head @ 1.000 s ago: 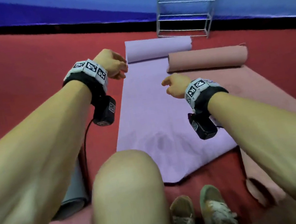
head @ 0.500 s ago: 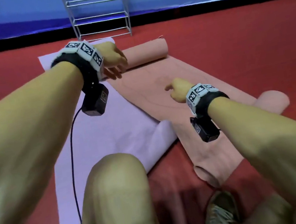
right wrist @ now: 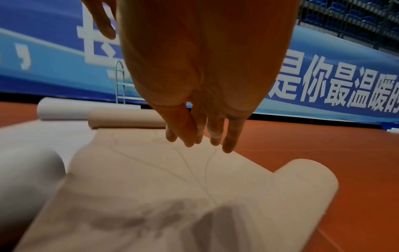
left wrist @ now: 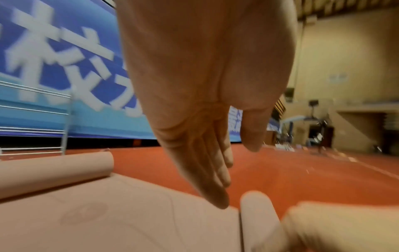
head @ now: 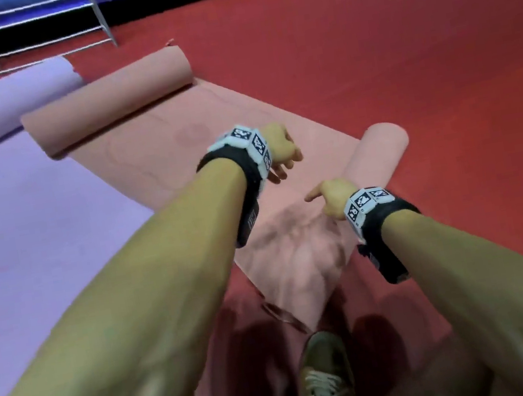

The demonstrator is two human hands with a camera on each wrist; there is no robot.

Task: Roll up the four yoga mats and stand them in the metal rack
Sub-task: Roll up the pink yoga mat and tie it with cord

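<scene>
Pink mat [head: 157,152] lies spread on red floor [head: 402,55], running from near centre to far left. Both ends curl: far end is rolled into a tube [head: 108,102], and a second pink roll [head: 379,151] sits at the near right edge. Surface is matte, with faint printed lines and a round mark; the near part shows dark smudges. Near corner is curled up.

Purple mat [head: 36,233] lies flat to the left, its edge tucked under or against the pink one; cannot tell which. Its far end is also rolled [head: 8,97], just beside the pink tube.

Rack [head: 31,32], silver metal bars, stands far left against a blue banner [right wrist: 323,85], just past the purple roll. Nothing visible in it.

Left hand [head: 280,150] hovers over the middle of the pink mat, fingers [left wrist: 211,170] straight and together, pointing down, holding nothing. Right hand [head: 332,200] hovers near the right roll, fingers [right wrist: 228,136] loosely extended toward the mat, also empty. Neither hand clearly touches the mat.

Shoe [head: 330,378] stands at the near edge, by the mat's corner.
</scene>
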